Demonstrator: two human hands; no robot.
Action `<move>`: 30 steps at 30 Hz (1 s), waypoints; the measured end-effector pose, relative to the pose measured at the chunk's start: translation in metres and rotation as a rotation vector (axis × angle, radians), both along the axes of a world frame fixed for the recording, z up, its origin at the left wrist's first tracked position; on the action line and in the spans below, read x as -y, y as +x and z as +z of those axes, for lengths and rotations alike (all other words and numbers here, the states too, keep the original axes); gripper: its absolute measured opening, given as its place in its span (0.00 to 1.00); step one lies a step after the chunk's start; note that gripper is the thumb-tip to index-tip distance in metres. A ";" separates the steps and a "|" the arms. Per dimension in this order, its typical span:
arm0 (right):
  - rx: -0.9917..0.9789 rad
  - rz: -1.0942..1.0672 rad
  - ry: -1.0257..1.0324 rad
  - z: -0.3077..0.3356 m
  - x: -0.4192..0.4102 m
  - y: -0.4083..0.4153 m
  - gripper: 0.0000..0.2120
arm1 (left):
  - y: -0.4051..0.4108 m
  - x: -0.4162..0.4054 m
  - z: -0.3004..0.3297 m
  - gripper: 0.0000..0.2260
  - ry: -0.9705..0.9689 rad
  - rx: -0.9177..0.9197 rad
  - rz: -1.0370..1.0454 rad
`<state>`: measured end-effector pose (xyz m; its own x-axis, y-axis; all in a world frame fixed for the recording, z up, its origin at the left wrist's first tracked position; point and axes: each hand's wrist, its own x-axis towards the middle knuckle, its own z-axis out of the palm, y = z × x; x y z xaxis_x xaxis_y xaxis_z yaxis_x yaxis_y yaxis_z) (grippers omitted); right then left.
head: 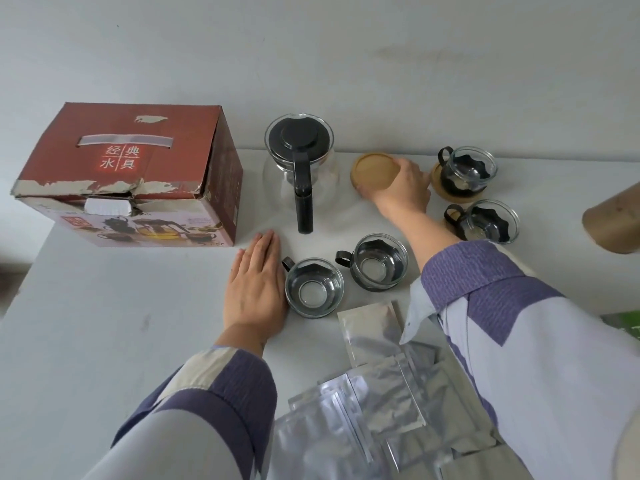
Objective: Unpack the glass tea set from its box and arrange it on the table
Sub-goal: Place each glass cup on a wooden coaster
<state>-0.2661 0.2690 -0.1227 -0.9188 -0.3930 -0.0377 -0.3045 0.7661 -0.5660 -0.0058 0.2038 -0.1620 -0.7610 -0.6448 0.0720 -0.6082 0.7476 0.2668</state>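
A glass teapot (300,169) with a black lid and handle stands at the back of the white table (104,306). Right of it, my right hand (401,188) grips a round wooden coaster (372,169) at its right rim. Two glass cups with black holders sit at the far right, the back cup (467,171) on a wooden coaster, the front cup (488,221) beside my forearm. Two more cups stand nearer: the left cup (313,287) and the right cup (377,261). My left hand (256,285) lies flat on the table, touching the left cup's side.
The red cardboard tea-set box (131,174) stands closed at the back left, its front edge torn. Several silver foil pouches (374,386) lie spread at the front of the table. A tan cylinder (613,220) juts in at the right edge.
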 end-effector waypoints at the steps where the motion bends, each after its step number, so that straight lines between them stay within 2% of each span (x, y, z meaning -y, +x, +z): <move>1: -0.014 -0.009 -0.014 0.001 0.000 0.001 0.37 | 0.000 0.000 0.000 0.23 -0.003 -0.001 -0.001; 7: 0.020 -0.058 -0.082 0.020 -0.011 0.005 0.36 | 0.000 0.002 0.001 0.25 -0.002 -0.021 0.003; 15: 0.272 -0.016 0.018 0.029 -0.059 0.033 0.43 | 0.002 -0.001 0.004 0.25 0.005 0.003 -0.007; 19: 0.349 -0.023 -0.020 0.020 -0.070 0.029 0.47 | 0.002 -0.001 0.004 0.23 0.014 -0.001 -0.012; 22: 0.358 0.028 -0.010 0.017 -0.073 0.025 0.50 | 0.002 -0.001 0.004 0.25 0.014 0.000 -0.020; 30: 0.283 0.102 -0.050 -0.002 -0.080 0.025 0.48 | 0.001 -0.001 0.003 0.27 0.010 -0.014 -0.014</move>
<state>-0.2409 0.3487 -0.1249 -0.8303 -0.4903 -0.2651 -0.2027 0.7086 -0.6759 -0.0051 0.2045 -0.1585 -0.7691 -0.6345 0.0766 -0.5935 0.7536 0.2825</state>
